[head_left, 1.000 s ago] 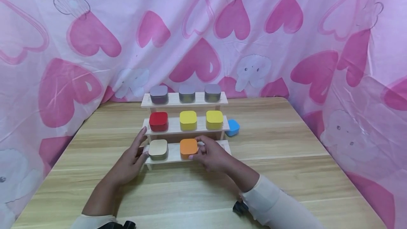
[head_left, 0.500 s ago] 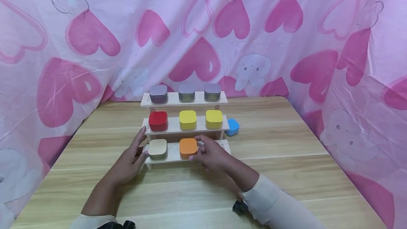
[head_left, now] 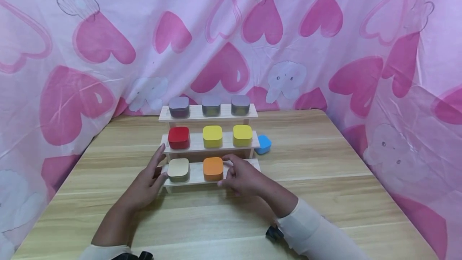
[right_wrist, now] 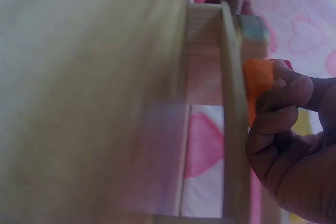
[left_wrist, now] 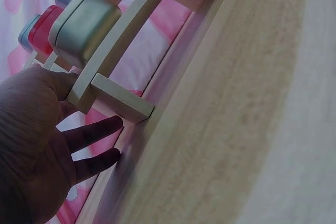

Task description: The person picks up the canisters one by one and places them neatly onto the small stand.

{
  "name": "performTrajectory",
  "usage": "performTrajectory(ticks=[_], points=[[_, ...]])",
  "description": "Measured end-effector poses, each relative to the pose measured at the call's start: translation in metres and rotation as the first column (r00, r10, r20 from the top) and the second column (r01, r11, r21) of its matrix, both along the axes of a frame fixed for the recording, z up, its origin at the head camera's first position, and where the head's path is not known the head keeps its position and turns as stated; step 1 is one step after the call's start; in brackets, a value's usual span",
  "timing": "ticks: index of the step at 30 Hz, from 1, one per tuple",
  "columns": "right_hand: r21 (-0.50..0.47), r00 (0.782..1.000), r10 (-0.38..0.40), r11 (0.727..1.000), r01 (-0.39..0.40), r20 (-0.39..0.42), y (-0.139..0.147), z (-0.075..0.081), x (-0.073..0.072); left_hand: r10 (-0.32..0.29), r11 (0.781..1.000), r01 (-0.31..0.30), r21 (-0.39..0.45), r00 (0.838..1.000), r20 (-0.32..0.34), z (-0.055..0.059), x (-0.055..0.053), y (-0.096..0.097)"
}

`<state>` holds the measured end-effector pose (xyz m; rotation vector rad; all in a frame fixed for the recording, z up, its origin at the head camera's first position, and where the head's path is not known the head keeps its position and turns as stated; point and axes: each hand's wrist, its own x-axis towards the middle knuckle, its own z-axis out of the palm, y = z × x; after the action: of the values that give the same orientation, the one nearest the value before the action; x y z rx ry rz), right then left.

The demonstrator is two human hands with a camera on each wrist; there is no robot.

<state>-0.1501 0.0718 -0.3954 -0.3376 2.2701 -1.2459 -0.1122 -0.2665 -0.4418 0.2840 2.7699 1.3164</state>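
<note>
A three-tier wooden display stand (head_left: 195, 176) bears small rounded-square tins. On the lowest tier sit a cream tin (head_left: 178, 170) and an orange tin (head_left: 213, 169), both upright. My right hand (head_left: 245, 177) is just right of the orange tin. Its index fingertip is at the tin's back corner and its thumb is off the front, while the other fingers are bent in the right wrist view. My left hand (head_left: 142, 185) rests at the left end of the stand beside the cream tin. Two of its fingers (left_wrist: 97, 132) stretch out straight beneath the tier, holding nothing.
The middle tier carries a red tin (head_left: 179, 138) and two yellow tins (head_left: 212, 136). Grey tins (head_left: 211, 106) line the top tier. A blue tin (head_left: 264, 144) lies on the wooden table (head_left: 325, 196) right of the stand. A pink heart-print cloth (head_left: 216, 23) hangs behind.
My right thumb and fingers have loosened and drawn slightly right, away from the orange tin, which stays on the lowest tier. My left hand has hardly moved.
</note>
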Motion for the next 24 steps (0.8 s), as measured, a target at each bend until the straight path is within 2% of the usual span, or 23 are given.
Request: performTrajectory(ticks=[6,11,18,24], points=[[0.063,1.000,0.009,0.998,-0.008,-0.024,0.012,0.019,0.003,-0.010,1.000,0.010,-0.010,1.000,-0.007,0.002,0.000,0.001],[0.087,0.998,-0.005,0.996,0.010,-0.059,0.023,0.041,0.012,-0.017,1.000,0.017,-0.006,1.000,-0.023,0.002,0.000,0.001],[0.020,0.988,0.030,0.999,-0.027,-0.150,0.041,0.070,0.027,-0.015,1.000,0.015,-0.003,0.999,-0.035,0.001,0.000,0.000],[-0.041,0.968,0.010,0.999,-0.021,-0.251,0.056,0.082,0.026,-0.008,1.000,0.008,-0.013,1.000,-0.028,0.000,0.000,-0.001]])
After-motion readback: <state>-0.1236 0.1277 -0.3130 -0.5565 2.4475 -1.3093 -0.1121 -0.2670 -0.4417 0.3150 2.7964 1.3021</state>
